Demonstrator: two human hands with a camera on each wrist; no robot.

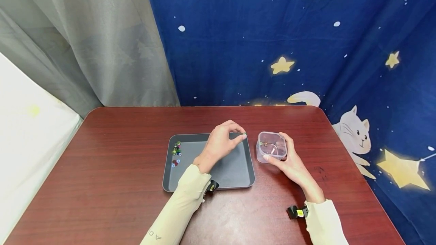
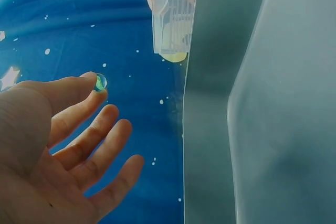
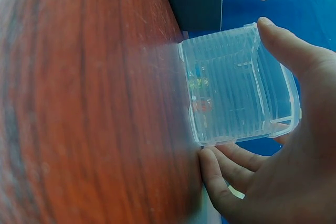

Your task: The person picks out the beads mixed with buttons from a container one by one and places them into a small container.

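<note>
Between the thumb and index fingertip of my left hand (image 1: 221, 141) is a clear glass marble with a green swirl (image 2: 101, 82). That hand is over the far right part of the grey tray (image 1: 235, 173), its other fingers spread apart in the left wrist view. My right hand (image 1: 289, 162) grips a clear plastic box (image 3: 236, 98) that stands on the table just right of the tray, thumb on one side and fingers on the other. Small green and red pieces (image 3: 200, 83) show through the box wall at its bottom. Several colourful marbles (image 1: 177, 150) lie along the tray's left side.
The tray and box rest on a reddish-brown wooden table (image 1: 119, 169). Behind its far edge hang a blue curtain with stars (image 1: 238, 48) and a grey curtain (image 1: 119, 41). A white sheet (image 1: 27, 131) is at the left.
</note>
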